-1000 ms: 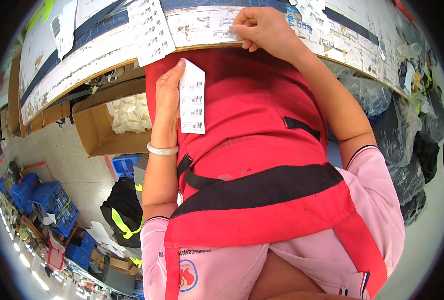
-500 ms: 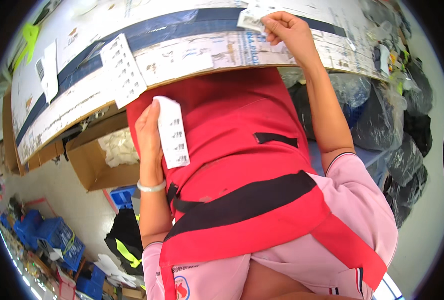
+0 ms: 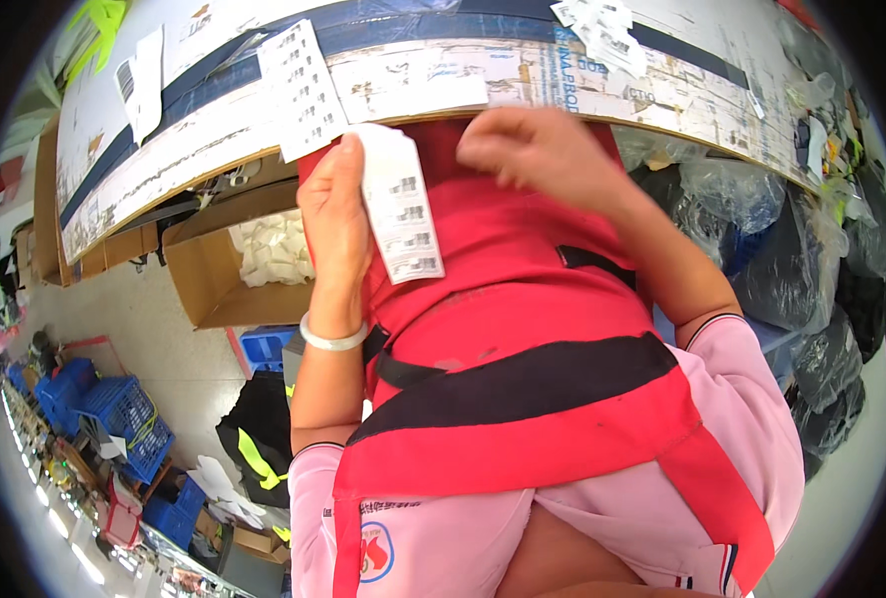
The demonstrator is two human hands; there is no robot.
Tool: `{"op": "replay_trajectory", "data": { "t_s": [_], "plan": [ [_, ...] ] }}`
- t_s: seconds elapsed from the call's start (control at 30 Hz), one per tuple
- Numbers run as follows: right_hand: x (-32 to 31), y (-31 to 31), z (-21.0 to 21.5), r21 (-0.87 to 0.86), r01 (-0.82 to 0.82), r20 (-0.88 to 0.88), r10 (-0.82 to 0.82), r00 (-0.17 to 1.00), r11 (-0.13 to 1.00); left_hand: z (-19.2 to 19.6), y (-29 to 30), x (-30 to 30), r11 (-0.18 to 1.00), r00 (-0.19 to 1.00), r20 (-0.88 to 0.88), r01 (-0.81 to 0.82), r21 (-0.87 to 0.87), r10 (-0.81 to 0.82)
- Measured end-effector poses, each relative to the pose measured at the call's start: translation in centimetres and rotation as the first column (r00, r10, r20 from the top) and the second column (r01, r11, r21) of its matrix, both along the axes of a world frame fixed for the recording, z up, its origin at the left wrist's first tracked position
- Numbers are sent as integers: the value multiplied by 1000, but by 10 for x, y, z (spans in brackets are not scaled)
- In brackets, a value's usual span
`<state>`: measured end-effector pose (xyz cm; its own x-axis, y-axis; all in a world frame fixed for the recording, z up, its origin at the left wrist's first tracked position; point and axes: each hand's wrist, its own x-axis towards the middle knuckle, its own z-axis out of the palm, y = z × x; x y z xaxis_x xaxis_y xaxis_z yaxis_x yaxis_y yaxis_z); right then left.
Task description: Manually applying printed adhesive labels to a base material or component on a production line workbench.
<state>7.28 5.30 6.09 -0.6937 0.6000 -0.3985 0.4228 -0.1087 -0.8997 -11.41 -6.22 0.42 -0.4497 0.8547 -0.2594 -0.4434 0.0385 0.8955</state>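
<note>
My left hand (image 3: 336, 204) is closed on a white strip of printed labels (image 3: 403, 214), held upright in front of my red apron (image 3: 503, 269). To its right my right hand (image 3: 513, 145) hovers at the table's near edge; motion smears its fingers, and I cannot make out anything in them. On the white, tape-patched tabletop (image 3: 423, 60), a sheet of labels (image 3: 303, 90) hangs slightly over the edge just beyond my left hand. A small pile of printed label pieces (image 3: 602, 38) lies farther off to the right.
Another white label strip (image 3: 142, 85) and a neon-yellow item (image 3: 96, 30) lie at the table's left. Beneath it stands an open cardboard box (image 3: 209, 284) holding pale scraps. Blue crates (image 3: 129, 424) sit on the floor at left; plastic-wrapped bags (image 3: 762, 249) crowd the right.
My right hand has drawn back from the label pile toward the strip, leaving a label piece there. The left hand and its strip have risen and shifted right in the view.
</note>
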Motion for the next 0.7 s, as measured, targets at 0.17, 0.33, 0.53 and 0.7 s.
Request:
{"op": "replay_trajectory", "data": {
  "t_s": [0.17, 0.33, 0.53, 0.7],
  "plan": [
    [-23, -26, -26, -192, -132, -142, 106, 984, 972, 2, 2, 7, 999, 995, -87, -51, -3, 50],
    [-24, -25, -28, -204, -173, -111, 153, 982, 964, 33, -1, 7, 990, 927, -372, 82, 117, -32],
    [-25, -30, -29, -192, -53, -195, 15, 981, 980, 19, -9, -25, 852, 835, -180, 494, -171, -520],
    [-26, -26, -30, -53, 30, -240, -42, 970, 998, 15, -8, -19, 827, 809, -193, 513, -229, -555]
  ]
}}
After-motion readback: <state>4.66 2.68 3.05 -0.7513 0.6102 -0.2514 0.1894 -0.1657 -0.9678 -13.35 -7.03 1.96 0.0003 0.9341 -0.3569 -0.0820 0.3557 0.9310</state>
